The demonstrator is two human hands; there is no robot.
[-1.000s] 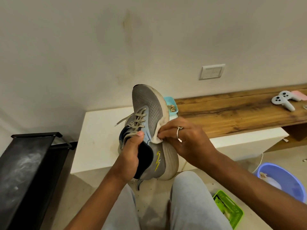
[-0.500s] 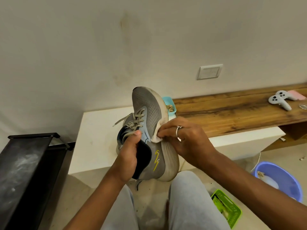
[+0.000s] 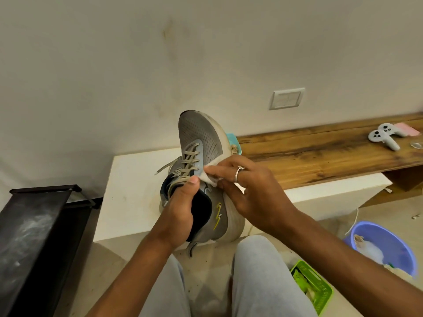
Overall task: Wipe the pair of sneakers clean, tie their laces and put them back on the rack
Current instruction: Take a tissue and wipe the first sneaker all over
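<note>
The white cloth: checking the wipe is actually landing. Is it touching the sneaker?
Touching. The head view shows the right hand pressing the white cloth flat against the sneaker beside the laces, no gap.

Bare white ledge (image 3: 128, 179) left of sneaker (image 3: 201, 143); black rack (image 3: 34, 225) farther left

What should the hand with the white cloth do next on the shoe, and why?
Probably rub the white cloth up toward the toe of the grey sneaker. The right hand presses it beside the laces, the left hand steadies the heel, and the sole's edge looks grubby.
</note>
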